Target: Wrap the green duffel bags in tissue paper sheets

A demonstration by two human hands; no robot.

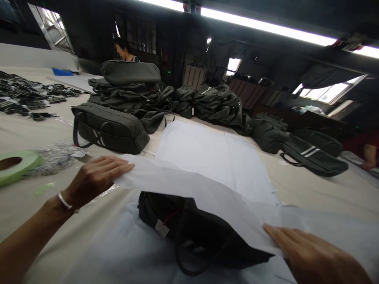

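A dark bag [207, 232] with handles, white stripes and a white tag [162, 228] on a red string lies at the front centre. White paper [204, 185] covers its top and its far side. At the paper's left end, my left hand [99, 175] has its fingers pressed together on the edge. My right hand [314, 248] is on the right end of the same paper, fingers together, partly blurred. More white sheet [207, 146] stretches over the table beyond the bag, and thin, bluish sheeting [118, 244] lies under it.
Dark bags [109, 126] are piled along the far side, others [315, 152] at right. Green tape roll [19, 167], tangled strings [59, 157] and black straps [26, 94] lie left. One person [127, 53] is behind the pile; another person's arm [370, 156] shows far right.
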